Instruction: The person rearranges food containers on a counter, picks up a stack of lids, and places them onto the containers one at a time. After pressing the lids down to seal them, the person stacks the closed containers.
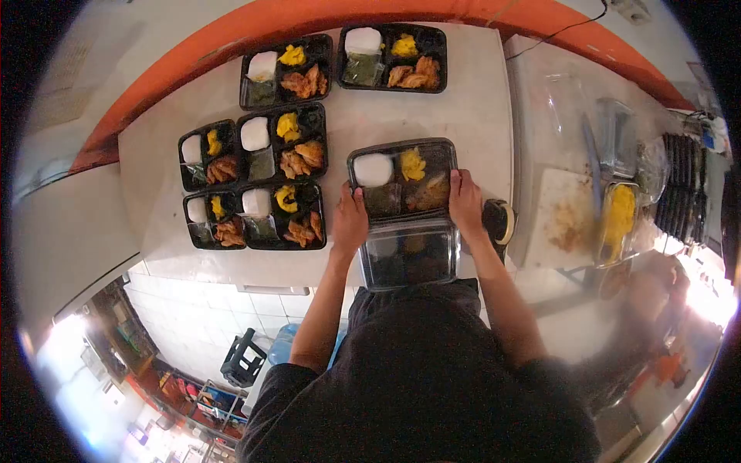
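Between my two hands is a black compartment tray (395, 187) with white rice, yellow food, a green packet and fried pieces; a clear sheen lies over it. My left hand (350, 220) grips its left side, and my right hand (466, 202) grips its right side. Clear plastic lids (410, 253) lie at the counter's front edge, just below the tray and against my dark shirt. Whether a lid covers the held tray I cannot tell for sure.
Several filled black trays (282, 143) stand on the counter (154, 154) to the left and back. On the right are a stained white board (562, 216), a container of yellow food (620, 216), stacked black trays (682, 185) and a tape roll (499, 221).
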A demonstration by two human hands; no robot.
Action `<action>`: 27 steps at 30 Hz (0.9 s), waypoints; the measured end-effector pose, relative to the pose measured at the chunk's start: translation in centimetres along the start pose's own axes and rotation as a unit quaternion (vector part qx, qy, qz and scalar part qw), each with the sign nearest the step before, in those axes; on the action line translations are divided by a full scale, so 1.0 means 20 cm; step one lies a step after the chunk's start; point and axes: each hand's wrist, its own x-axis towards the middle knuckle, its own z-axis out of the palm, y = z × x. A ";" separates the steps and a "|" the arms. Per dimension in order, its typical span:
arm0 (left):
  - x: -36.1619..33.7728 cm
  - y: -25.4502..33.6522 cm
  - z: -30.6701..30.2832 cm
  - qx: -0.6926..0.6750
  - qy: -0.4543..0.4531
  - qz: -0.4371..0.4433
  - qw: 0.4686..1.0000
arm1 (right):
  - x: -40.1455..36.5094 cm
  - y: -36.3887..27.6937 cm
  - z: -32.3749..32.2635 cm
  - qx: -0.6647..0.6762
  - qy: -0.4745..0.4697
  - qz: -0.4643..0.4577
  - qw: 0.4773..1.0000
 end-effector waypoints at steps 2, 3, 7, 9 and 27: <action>-0.03 0.02 0.02 0.005 -0.024 -0.045 0.999 | -0.01 0.00 0.01 -0.005 -0.006 0.013 1.000; -0.01 0.01 0.05 0.001 0.023 -0.033 0.999 | 0.01 0.00 0.01 -0.011 -0.009 0.024 1.000; 0.17 0.06 0.01 -0.105 0.015 -0.078 0.991 | 0.14 0.00 0.05 -0.004 0.030 -0.004 1.000; 0.20 0.08 0.01 -0.072 0.028 -0.074 0.994 | 0.17 0.04 0.09 -0.055 0.064 -0.081 0.993; 0.32 0.02 0.13 0.097 -0.028 -0.071 0.992 | 0.21 0.16 0.31 -0.035 0.201 -0.098 0.974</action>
